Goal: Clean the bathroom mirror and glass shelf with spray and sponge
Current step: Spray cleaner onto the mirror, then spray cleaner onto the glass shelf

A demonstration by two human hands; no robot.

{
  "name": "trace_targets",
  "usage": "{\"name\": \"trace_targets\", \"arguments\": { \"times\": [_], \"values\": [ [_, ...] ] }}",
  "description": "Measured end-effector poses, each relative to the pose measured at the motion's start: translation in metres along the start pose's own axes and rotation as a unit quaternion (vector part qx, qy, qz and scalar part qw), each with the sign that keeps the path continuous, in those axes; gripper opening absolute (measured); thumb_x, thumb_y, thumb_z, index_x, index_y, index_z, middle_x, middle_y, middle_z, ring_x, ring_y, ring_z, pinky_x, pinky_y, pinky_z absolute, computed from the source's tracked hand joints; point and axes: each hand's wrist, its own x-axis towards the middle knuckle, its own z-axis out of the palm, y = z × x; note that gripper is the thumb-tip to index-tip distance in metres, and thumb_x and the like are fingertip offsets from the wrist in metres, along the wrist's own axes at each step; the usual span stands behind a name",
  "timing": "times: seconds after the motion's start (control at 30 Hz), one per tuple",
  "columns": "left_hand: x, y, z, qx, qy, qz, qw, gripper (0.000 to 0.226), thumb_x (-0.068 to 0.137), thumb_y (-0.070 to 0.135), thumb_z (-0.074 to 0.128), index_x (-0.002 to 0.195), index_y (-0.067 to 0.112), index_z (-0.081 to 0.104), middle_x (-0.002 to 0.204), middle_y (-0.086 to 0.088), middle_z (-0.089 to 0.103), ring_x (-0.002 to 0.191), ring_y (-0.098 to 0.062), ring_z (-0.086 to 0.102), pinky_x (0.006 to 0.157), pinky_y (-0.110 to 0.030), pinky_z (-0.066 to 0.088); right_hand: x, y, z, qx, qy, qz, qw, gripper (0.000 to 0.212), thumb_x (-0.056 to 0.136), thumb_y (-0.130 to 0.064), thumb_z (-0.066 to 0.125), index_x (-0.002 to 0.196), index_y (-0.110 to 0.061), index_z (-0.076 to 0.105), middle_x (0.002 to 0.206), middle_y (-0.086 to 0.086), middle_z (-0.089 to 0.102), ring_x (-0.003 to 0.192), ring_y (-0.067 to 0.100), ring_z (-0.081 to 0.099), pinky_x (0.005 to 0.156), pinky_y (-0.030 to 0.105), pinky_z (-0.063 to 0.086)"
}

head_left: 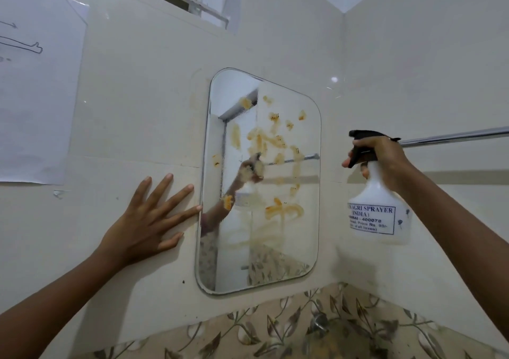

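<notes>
Head view: right hand (385, 160) fingers clamp the spray bottle (378, 207), nozzle facing the stained mirror (261, 182). Left hand (146, 218) fingers lie spread on the tiled wall (137, 116), fingertips touching the mirror edge. Risk: misdirected spray wets the wall. Sponge and shelf are not visible.

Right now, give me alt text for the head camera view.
A right hand aims a white spray bottle at a wall mirror smeared with orange-brown stains. The left hand rests flat on the tiled wall beside the mirror's edge.
</notes>
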Motion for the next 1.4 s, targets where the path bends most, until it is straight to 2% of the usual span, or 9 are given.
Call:
{"name": "trace_targets", "arguments": {
  "times": [0.27, 0.43, 0.57, 0.7, 0.8, 0.9, 1.07, 1.27, 1.4],
  "values": [
    [-0.011, 0.025, -0.02, -0.051, -0.068, -0.076, 0.993, 0.058, 0.087, 0.049, 0.031, 0.142, 0.029, 0.031, 0.148, -0.012, 0.037, 0.136, -0.035, 0.032, 0.108, -0.056, 0.016, -0.077, 0.061, 0.003, 0.011, -0.121, 0.129, 0.984, 0.022, 0.084, -0.009, 0.048, 0.096, 0.007, 0.057, 0.076, 0.025, 0.058, 0.028, 0.013, 0.044, 0.027, 0.016, 0.031],
    [-0.065, 0.075, -0.044, -0.135, -0.067, -0.077, 0.986, 0.044, 0.088, 0.04, 0.036, 0.127, 0.025, 0.051, 0.127, -0.004, 0.059, 0.123, -0.027, 0.05, 0.105, -0.048, 0.025, -0.119, 0.112, 0.017, -0.009, -0.214, 0.254, 0.943, 0.019, 0.078, -0.013, 0.054, 0.072, 0.004, 0.061, 0.076, 0.024, 0.062, 0.028, 0.018, 0.04, 0.029, 0.021, 0.033],
    [-0.11, 0.091, -0.057, -0.177, -0.101, -0.068, 0.977, 0.039, 0.084, 0.033, 0.04, 0.119, 0.023, 0.055, 0.109, 0.0, 0.066, 0.113, -0.025, 0.057, 0.1, -0.043, 0.028, -0.157, 0.138, 0.039, 0.0, -0.273, 0.308, 0.911, 0.02, 0.081, -0.011, 0.053, 0.076, 0.006, 0.06, 0.078, 0.025, 0.063, 0.042, 0.021, 0.056, 0.031, 0.02, 0.037],
    [-0.144, 0.087, -0.064, -0.185, -0.167, -0.07, 0.966, 0.039, 0.079, 0.029, 0.043, 0.115, 0.022, 0.057, 0.103, 0.0, 0.067, 0.109, -0.024, 0.057, 0.097, -0.042, 0.029, -0.19, 0.154, 0.064, -0.024, -0.334, 0.317, 0.888, 0.022, 0.085, -0.012, 0.051, 0.087, 0.008, 0.06, 0.079, 0.027, 0.064, 0.053, 0.025, 0.062, 0.032, 0.022, 0.036],
    [-0.165, 0.084, -0.074, -0.189, -0.201, -0.086, 0.957, 0.036, 0.079, 0.028, 0.042, 0.11, 0.023, 0.059, 0.101, 0.001, 0.068, 0.108, -0.024, 0.058, 0.096, -0.042, 0.03, -0.217, 0.166, 0.088, -0.044, -0.371, 0.3, 0.878, 0.028, 0.086, -0.011, 0.052, 0.11, -0.001, 0.061, 0.071, 0.021, 0.064, 0.06, 0.031, 0.063, 0.033, 0.024, 0.035],
    [-0.179, 0.087, -0.085, -0.187, -0.217, -0.089, 0.954, 0.034, 0.078, 0.028, 0.04, 0.104, 0.023, 0.062, 0.098, 0.003, 0.069, 0.106, -0.024, 0.06, 0.094, -0.041, 0.029, -0.237, 0.176, 0.107, -0.047, -0.404, 0.299, 0.863, 0.028, 0.089, -0.009, 0.048, 0.115, -0.013, 0.058, 0.07, 0.017, 0.064, 0.062, 0.03, 0.064, 0.034, 0.024, 0.036],
    [-0.204, 0.093, -0.098, -0.22, -0.24, -0.111, 0.939, 0.031, 0.078, 0.028, 0.039, 0.097, 0.024, 0.064, 0.094, 0.002, 0.07, 0.1, -0.024, 0.061, 0.09, -0.038, 0.028, -0.261, 0.183, 0.139, -0.061, -0.44, 0.299, 0.845, 0.034, 0.09, -0.014, 0.05, 0.122, -0.01, 0.055, 0.074, 0.019, 0.064, 0.062, 0.029, 0.063, 0.036, 0.026, 0.036],
    [-0.225, 0.099, -0.104, -0.278, -0.252, -0.13, 0.918, 0.035, 0.075, 0.031, 0.038, 0.092, 0.025, 0.067, 0.093, 0.0, 0.071, 0.099, -0.025, 0.063, 0.088, -0.035, 0.026, -0.277, 0.187, 0.161, -0.088, -0.428, 0.276, 0.856, 0.029, 0.084, -0.011, 0.057, 0.109, 0.004, 0.061, 0.071, 0.023, 0.063, 0.047, 0.027, 0.058, 0.032, 0.024, 0.036],
    [-0.223, 0.102, -0.101, -0.316, -0.251, -0.165, 0.9, 0.029, 0.076, 0.025, 0.048, 0.097, 0.023, 0.067, 0.101, -0.001, 0.07, 0.107, -0.027, 0.059, 0.092, -0.046, 0.037, -0.278, 0.19, 0.155, -0.084, -0.41, 0.287, 0.861, 0.012, 0.084, -0.009, 0.056, 0.089, 0.0, 0.063, 0.06, 0.017, 0.061, 0.034, 0.018, 0.053, 0.03, 0.021, 0.033]
  ]
}}
